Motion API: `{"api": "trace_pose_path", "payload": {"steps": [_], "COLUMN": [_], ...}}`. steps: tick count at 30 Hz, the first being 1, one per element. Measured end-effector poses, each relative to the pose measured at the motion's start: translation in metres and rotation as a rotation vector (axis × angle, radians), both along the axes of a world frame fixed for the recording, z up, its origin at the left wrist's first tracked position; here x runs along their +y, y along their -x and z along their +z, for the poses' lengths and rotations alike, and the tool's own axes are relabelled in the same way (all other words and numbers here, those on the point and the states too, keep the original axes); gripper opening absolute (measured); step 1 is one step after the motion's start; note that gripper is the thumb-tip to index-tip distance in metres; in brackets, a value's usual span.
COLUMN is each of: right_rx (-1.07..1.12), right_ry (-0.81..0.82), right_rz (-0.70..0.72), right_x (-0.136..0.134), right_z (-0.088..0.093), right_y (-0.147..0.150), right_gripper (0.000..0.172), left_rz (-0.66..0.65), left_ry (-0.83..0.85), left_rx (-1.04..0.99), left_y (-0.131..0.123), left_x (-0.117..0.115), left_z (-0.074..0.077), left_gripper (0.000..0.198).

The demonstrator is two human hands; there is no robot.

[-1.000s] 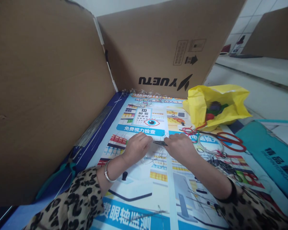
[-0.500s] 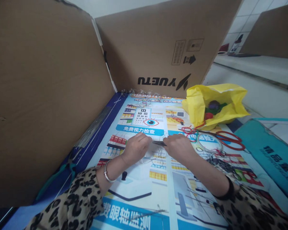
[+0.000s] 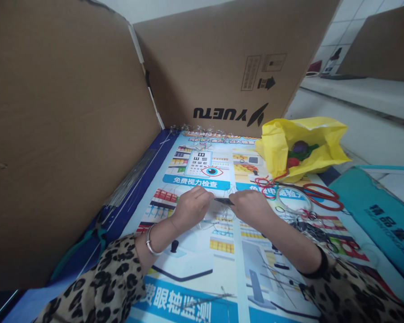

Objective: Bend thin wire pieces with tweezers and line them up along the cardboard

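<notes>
My right hand (image 3: 251,206) is closed around a dark tool that looks like needle-nose pliers (image 3: 225,201). Only the narrow, tapered jaws show, pointing left; the fingers cover the rest. Facing it, my left hand (image 3: 192,206) is pinched at the tip of the jaws. Thin silvery wire (image 3: 205,224) loops out below the hands, and the left fingertips seem to hold part of it, though the exact spot is hidden. Both hands are just above the printed poster sheet (image 3: 191,255).
Cardboard panels (image 3: 215,67) stand at the left and back. On the right are a yellow bag (image 3: 276,148), red-handled scissors (image 3: 323,197), a wire coil (image 3: 294,199) and a teal case (image 3: 377,215). Teal-handled pliers (image 3: 101,235) and a bundle of straight wires (image 3: 129,179) lie left.
</notes>
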State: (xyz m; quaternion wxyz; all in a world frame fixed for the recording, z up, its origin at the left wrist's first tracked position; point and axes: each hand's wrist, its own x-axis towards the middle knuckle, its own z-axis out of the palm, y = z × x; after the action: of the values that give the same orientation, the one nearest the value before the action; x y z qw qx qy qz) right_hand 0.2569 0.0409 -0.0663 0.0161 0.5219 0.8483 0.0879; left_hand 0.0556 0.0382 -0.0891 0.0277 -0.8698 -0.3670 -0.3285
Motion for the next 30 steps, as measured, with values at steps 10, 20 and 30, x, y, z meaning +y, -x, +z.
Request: {"api": "trace_pose_path", "payload": {"steps": [10,20,30], "right_rx": [0.008,0.041,0.094], "right_ry": [-0.049,-0.077,0.067], "right_rz": [0.082,0.154,0.341], "right_x": [0.001,0.002,0.008], "right_z": [-0.001,0.000,0.005], "right_y": [-0.005,-0.006,-0.017], "right_gripper": [0.011,0.023,0.029], "left_rz": [-0.079,-0.180,-0.278], "left_ry": [0.027,0.074,0.231], "left_rx": [-0.105,-0.226,-0.318], "left_y": [0.001,0.003,0.002], "left_x": [0.003,0.007,0.008], "left_z": [-0.002,-0.004,-0.002], "left_gripper": [0.017,0.015,0.012]}}
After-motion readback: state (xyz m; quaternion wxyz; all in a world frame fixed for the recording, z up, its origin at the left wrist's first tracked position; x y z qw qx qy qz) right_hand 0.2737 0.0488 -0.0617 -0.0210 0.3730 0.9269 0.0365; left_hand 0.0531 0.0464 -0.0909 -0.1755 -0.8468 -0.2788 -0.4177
